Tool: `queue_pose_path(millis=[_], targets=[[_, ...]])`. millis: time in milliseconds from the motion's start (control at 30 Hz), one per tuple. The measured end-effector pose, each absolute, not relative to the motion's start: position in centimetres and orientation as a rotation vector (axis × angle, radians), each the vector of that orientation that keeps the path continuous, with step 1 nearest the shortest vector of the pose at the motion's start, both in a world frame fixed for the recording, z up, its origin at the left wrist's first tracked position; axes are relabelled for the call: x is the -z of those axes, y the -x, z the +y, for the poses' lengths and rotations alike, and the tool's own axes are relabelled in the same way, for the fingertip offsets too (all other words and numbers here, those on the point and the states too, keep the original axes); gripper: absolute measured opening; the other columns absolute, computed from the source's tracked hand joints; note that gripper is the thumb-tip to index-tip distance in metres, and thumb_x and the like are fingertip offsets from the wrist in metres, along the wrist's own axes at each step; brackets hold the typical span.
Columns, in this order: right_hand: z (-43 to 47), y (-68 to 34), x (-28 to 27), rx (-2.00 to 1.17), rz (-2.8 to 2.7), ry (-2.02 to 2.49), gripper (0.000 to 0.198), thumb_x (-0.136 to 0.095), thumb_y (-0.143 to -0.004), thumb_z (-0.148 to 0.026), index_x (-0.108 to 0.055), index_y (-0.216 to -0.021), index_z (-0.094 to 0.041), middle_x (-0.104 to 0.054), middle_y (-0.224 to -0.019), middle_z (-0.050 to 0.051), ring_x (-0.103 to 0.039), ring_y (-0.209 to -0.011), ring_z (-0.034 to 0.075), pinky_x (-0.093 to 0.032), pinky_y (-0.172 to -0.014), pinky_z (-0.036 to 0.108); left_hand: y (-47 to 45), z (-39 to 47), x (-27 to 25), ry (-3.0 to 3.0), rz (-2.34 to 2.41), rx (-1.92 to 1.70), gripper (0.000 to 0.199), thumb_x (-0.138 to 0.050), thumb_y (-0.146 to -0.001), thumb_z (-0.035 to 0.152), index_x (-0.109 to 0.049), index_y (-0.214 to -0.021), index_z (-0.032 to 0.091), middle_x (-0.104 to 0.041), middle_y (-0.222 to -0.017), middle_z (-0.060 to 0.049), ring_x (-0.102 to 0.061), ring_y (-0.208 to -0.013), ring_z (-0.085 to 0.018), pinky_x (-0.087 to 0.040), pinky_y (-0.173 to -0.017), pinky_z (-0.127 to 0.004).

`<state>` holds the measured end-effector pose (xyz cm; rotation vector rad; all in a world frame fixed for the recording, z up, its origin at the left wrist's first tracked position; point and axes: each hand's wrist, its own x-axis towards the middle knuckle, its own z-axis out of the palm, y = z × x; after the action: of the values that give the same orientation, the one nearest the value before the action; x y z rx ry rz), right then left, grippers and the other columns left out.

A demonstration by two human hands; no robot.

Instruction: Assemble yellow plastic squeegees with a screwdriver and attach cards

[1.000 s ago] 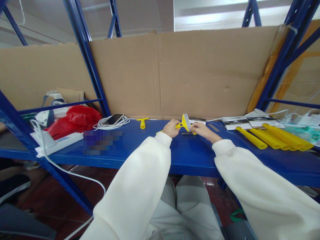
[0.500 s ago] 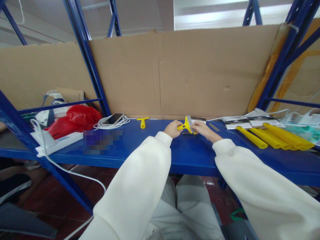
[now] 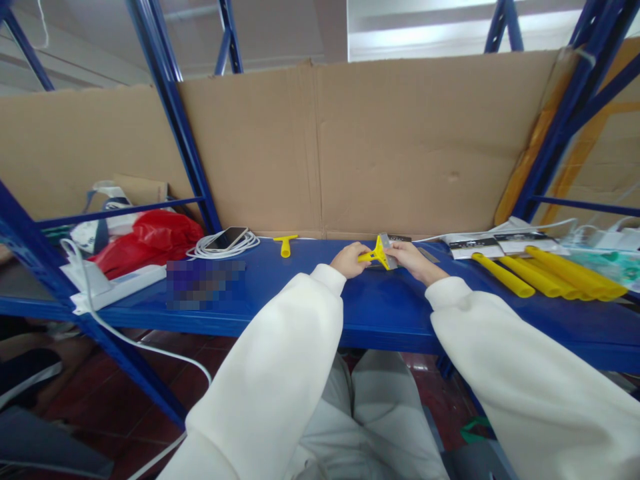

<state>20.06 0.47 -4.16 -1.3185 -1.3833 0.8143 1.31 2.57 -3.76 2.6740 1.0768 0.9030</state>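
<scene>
In the middle of the blue shelf, my left hand (image 3: 351,259) is closed around the short handle of a yellow scraper (image 3: 379,253). A flat grey metal blade (image 3: 387,249) lies along the scraper's wide head. My right hand (image 3: 411,259) pinches at that blade from the right, its fingertips on the metal. Whether the blade is fixed in the head I cannot tell. Further left lies a second yellow T-shaped scraper piece (image 3: 285,246), touched by neither hand. Just right of my right hand, a thin grey strip (image 3: 429,255) rests on the shelf.
Several yellow tubes (image 3: 550,277) lie at the right beside black-and-white packets (image 3: 475,247). At the left are a phone (image 3: 227,238) on a coiled white cable (image 3: 200,250), a white power strip (image 3: 125,287) and a red bag (image 3: 155,237). Cardboard (image 3: 400,147) stands behind the blue shelf (image 3: 300,313).
The scraper's head and blade have shifted slightly right and turned a little. My right hand has moved slightly right with it; my left hand stays on the handle.
</scene>
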Motion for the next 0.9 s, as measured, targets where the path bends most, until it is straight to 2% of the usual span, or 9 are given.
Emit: queue_pose_path(millis=[167,300,433,533,633,767,900], targets=[[0.1,-19.6,4.1,-0.755,-1.388,1.344,0.027,-0.068,-0.079,-0.026,-0.055,-0.056,-0.019,-0.051,-0.049,-0.003,-0.044,-0.047,0.010,-0.039,-0.050,0.023,-1.2,2.8,3.9,-2.700,1.111,-0.906,0.027,-0.068,-0.079,0.014,-0.073,-0.105,0.017,-0.070,-0.106,-0.006,-0.066,-0.099,-0.019,-0.051,-0.095,-0.032],[0.9,-20.0,4.3,-0.647,-1.375,1.375,0.028,-0.061,-0.087,-0.033,-0.058,-0.063,-0.018,-0.061,-0.060,0.002,-0.054,-0.054,0.013,-0.046,-0.056,0.025,-1.2,2.9,3.9,-2.711,1.156,-0.897,0.027,-0.068,-0.080,0.014,-0.073,-0.106,0.017,-0.071,-0.105,-0.006,-0.067,-0.098,-0.019,-0.052,-0.094,-0.031],[1.6,-21.3,4.4,-0.258,-1.523,1.572,0.022,-0.050,-0.089,-0.020,-0.067,-0.075,-0.016,-0.074,-0.086,0.009,-0.067,-0.081,0.019,-0.051,-0.076,0.028,-1.2,2.8,3.9,-2.683,1.237,-0.904,0.028,-0.068,-0.081,0.013,-0.073,-0.108,0.015,-0.072,-0.106,-0.008,-0.067,-0.100,-0.020,-0.051,-0.095,-0.030],[1.1,-21.6,4.2,-0.019,-1.800,1.797,0.022,-0.053,-0.086,-0.019,-0.075,-0.090,-0.018,-0.076,-0.104,0.011,-0.067,-0.102,0.025,-0.049,-0.089,0.034,-1.2,2.8,4.0,-2.661,1.302,-0.938,0.028,-0.067,-0.082,0.014,-0.073,-0.109,0.015,-0.072,-0.108,-0.009,-0.067,-0.103,-0.021,-0.052,-0.095,-0.030],[0.2,-21.3,3.9,0.102,-1.981,1.941,0.029,-0.053,-0.087,-0.024,-0.077,-0.104,-0.024,-0.074,-0.117,0.010,-0.064,-0.114,0.028,-0.046,-0.096,0.040,-1.2,2.8,4.1,-2.644,1.333,-0.959,0.029,-0.067,-0.082,0.013,-0.073,-0.110,0.016,-0.073,-0.110,-0.008,-0.067,-0.105,-0.021,-0.052,-0.097,-0.030],[-0.5,-21.0,3.4,0.150,-2.065,2.022,0.033,-0.048,-0.090,-0.025,-0.077,-0.106,-0.025,-0.073,-0.120,0.009,-0.063,-0.116,0.030,-0.044,-0.098,0.045,-1.1,2.8,4.1,-2.634,1.363,-0.950,0.030,-0.067,-0.082,0.013,-0.073,-0.111,0.017,-0.073,-0.111,-0.009,-0.067,-0.107,-0.021,-0.051,-0.098,-0.029],[-0.5,-21.4,3.3,0.131,-2.089,2.043,0.034,-0.046,-0.090,-0.021,-0.077,-0.101,-0.026,-0.073,-0.118,0.007,-0.063,-0.114,0.028,-0.044,-0.097,0.042,-1.0,2.7,4.0,-2.617,1.449,-0.922,0.031,-0.066,-0.084,0.015,-0.072,-0.114,0.015,-0.072,-0.114,-0.011,-0.067,-0.108,-0.022,-0.051,-0.097,-0.029]])
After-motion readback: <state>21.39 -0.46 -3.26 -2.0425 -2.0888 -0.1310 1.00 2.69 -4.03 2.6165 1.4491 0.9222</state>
